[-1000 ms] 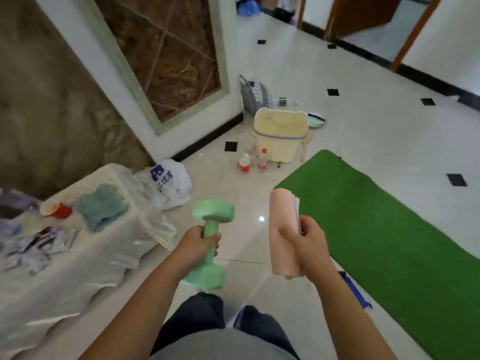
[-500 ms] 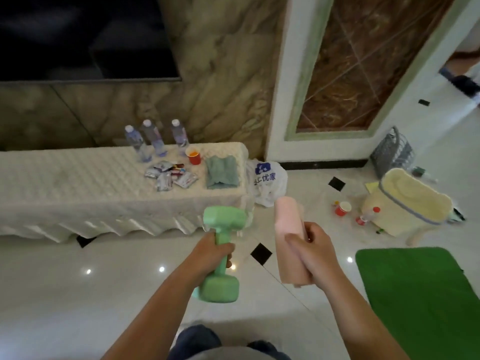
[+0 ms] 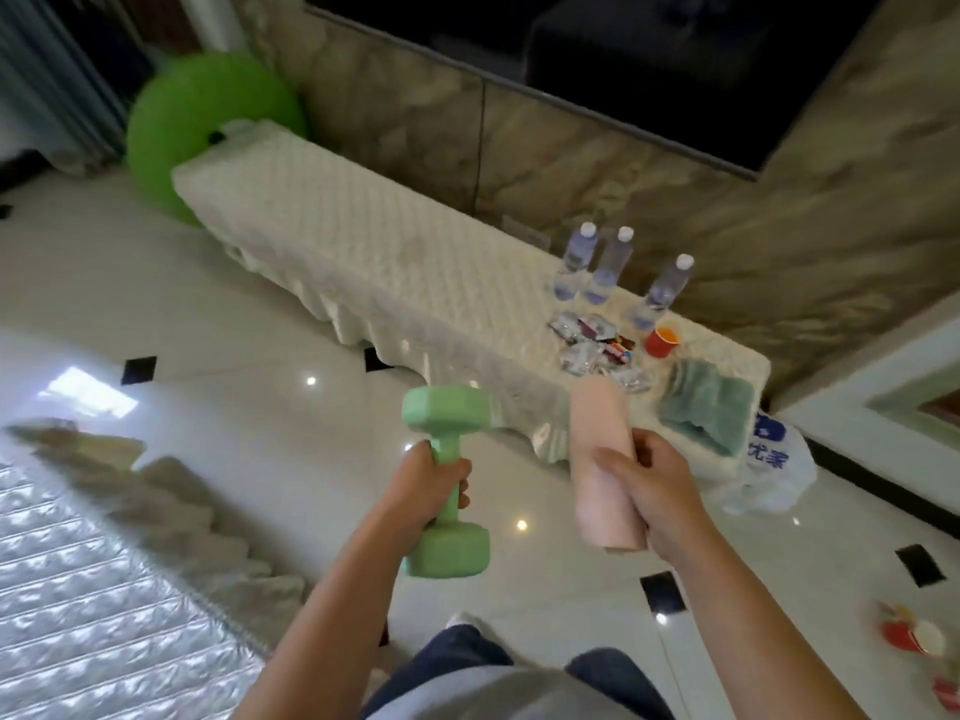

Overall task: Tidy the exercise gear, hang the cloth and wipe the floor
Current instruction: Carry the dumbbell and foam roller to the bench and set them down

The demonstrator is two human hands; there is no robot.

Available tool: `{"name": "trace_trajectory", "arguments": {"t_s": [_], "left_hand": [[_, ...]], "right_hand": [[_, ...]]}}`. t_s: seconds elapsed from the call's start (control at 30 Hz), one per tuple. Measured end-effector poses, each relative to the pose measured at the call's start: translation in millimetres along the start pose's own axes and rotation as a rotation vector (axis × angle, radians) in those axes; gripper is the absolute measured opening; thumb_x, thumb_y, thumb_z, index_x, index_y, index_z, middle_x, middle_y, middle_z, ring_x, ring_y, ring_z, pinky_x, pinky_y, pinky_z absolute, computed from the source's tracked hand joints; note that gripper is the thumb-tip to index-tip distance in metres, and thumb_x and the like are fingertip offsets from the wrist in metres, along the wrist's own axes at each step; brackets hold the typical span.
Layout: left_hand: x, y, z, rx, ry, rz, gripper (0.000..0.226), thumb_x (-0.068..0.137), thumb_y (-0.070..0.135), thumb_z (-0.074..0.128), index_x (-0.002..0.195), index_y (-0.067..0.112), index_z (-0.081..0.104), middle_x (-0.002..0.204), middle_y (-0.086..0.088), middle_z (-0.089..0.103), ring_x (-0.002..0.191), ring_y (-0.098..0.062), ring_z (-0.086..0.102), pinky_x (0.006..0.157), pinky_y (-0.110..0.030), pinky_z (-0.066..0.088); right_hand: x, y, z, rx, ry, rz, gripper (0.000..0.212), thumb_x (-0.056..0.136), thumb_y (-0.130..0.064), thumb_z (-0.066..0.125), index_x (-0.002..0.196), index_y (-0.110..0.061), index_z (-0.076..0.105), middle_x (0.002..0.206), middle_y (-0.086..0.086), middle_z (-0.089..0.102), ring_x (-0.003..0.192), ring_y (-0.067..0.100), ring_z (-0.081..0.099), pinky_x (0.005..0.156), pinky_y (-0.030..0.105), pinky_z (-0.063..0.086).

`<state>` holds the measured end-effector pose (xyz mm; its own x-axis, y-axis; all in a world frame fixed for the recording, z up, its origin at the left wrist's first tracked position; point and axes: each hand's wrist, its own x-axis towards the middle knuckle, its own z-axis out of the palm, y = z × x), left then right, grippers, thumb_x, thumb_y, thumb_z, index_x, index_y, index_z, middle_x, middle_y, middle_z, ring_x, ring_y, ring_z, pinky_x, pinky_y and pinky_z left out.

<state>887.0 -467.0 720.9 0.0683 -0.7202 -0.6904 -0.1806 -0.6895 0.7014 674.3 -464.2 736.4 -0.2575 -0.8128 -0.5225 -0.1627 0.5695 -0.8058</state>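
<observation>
My left hand (image 3: 426, 483) grips the handle of a pale green dumbbell (image 3: 448, 485), held upright in front of me. A rolled pink cloth (image 3: 602, 459) stands upright in my right hand (image 3: 649, 485), which is closed around its lower part. Both are held over the glossy white floor (image 3: 234, 356). A folded teal cloth (image 3: 709, 407) lies at the right end of the low covered bench (image 3: 363, 262). A big green exercise ball (image 3: 208, 132) sits behind the bench's far left end.
On the bench stand three water bottles (image 3: 602, 272), snack packets (image 3: 592, 345) and a red cup (image 3: 662, 340). A white plastic bag (image 3: 769, 470) lies on the floor at its right end. Red cups (image 3: 914, 639) lie at lower right. A covered piece of furniture (image 3: 93, 589) fills the lower left.
My view has swung left: the green mat and yellow bin have left the frame, the bench, ball and left furniture have come in. Both hands keep their hold.
</observation>
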Motion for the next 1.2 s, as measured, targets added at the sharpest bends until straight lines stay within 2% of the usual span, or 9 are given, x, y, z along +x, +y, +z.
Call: {"name": "trace_trajectory", "arguments": {"t_s": [0.1,0.33,0.47,0.67,0.73,0.8,0.93,1.1,1.2], "left_hand": [[25.5,-1.2,-44.3,-0.057,0.068,-0.052,0.017,0.090,0.007,0.050,0.074,0.012,0.045,0.065,-0.003,0.051,0.054,-0.016,0.053,0.048,-0.023,0.038],[110.3,20.3,-118.2,-0.195,0.173,-0.185,0.011,0.088,0.007,0.053,0.078,0.009,0.050,0.066,-0.005,0.055,0.055,-0.019,0.056,0.057,-0.027,0.045],[172.8,64.3,-158.0,-0.165,0.186,-0.197,0.003,0.087,0.009,0.053,0.088,0.006,0.052,0.069,-0.006,0.056,0.058,-0.020,0.057,0.057,-0.026,0.048],[261.0,150.4,-227.8,-0.067,0.177,-0.174,0.003,0.088,0.007,0.052,0.085,0.008,0.050,0.069,-0.006,0.054,0.056,-0.017,0.054,0.054,-0.024,0.046],[289.1,172.3,-250.8,-0.025,0.161,-0.167,0.004,0.087,0.009,0.053,0.090,0.008,0.050,0.071,-0.005,0.055,0.057,-0.016,0.055,0.057,-0.025,0.046],[319.9,191.0,-273.1,0.009,0.143,-0.164,0.005,0.087,0.011,0.053,0.090,0.010,0.050,0.072,-0.005,0.056,0.058,-0.016,0.056,0.060,-0.028,0.046],[389.4,223.6,-313.3,0.055,0.097,-0.163,0.003,0.086,0.011,0.052,0.084,0.012,0.050,0.070,-0.005,0.056,0.058,-0.017,0.056,0.064,-0.032,0.048],[496.7,253.7,-348.6,0.180,-0.009,-0.127,0.007,0.086,0.013,0.051,0.083,0.009,0.057,0.063,-0.003,0.057,0.060,-0.021,0.056,0.075,-0.041,0.053],[561.2,265.0,-355.1,0.333,-0.040,-0.105,0.007,0.085,0.014,0.051,0.080,0.011,0.054,0.062,-0.003,0.057,0.066,-0.025,0.058,0.080,-0.045,0.053]], "right_hand": [[31.1,-23.9,41.0,-0.023,-0.033,0.022,0.028,0.080,-0.020,0.066,0.104,-0.022,0.052,0.105,0.004,0.061,0.097,0.028,0.059,0.089,0.055,0.049],[126.6,-79.8,123.4,0.010,-0.079,0.057,0.034,0.082,-0.014,0.065,0.114,-0.009,0.054,0.113,0.013,0.062,0.101,0.033,0.059,0.089,0.050,0.050],[197.0,-119.9,174.1,0.045,-0.095,0.083,0.034,0.083,-0.013,0.064,0.114,-0.010,0.053,0.112,0.012,0.061,0.097,0.029,0.059,0.078,0.040,0.050],[280.7,-197.6,244.4,0.049,-0.090,0.106,0.032,0.084,-0.017,0.063,0.114,-0.015,0.051,0.106,0.008,0.057,0.086,0.022,0.056,0.069,0.034,0.047],[302.5,-222.3,267.4,0.043,-0.081,0.118,0.032,0.084,-0.019,0.063,0.113,-0.016,0.051,0.105,0.006,0.056,0.088,0.022,0.055,0.072,0.035,0.047],[324.1,-243.7,292.4,0.042,-0.057,0.125,0.029,0.084,-0.019,0.063,0.110,-0.018,0.050,0.105,0.005,0.055,0.090,0.022,0.053,0.073,0.035,0.045],[368.0,-271.5,343.1,0.088,0.013,0.145,0.030,0.085,-0.016,0.062,0.113,-0.013,0.050,0.106,0.006,0.054,0.087,0.021,0.053,0.061,0.028,0.043],[430.3,-278.7,408.8,0.127,0.171,0.224,0.043,0.084,-0.019,0.063,0.124,-0.009,0.049,0.112,0.006,0.055,0.096,0.024,0.053,0.077,0.037,0.045],[470.0,-273.2,435.9,0.145,0.272,0.262,0.044,0.084,-0.018,0.063,0.124,-0.005,0.050,0.115,0.011,0.057,0.095,0.025,0.053,0.077,0.037,0.045]]}}
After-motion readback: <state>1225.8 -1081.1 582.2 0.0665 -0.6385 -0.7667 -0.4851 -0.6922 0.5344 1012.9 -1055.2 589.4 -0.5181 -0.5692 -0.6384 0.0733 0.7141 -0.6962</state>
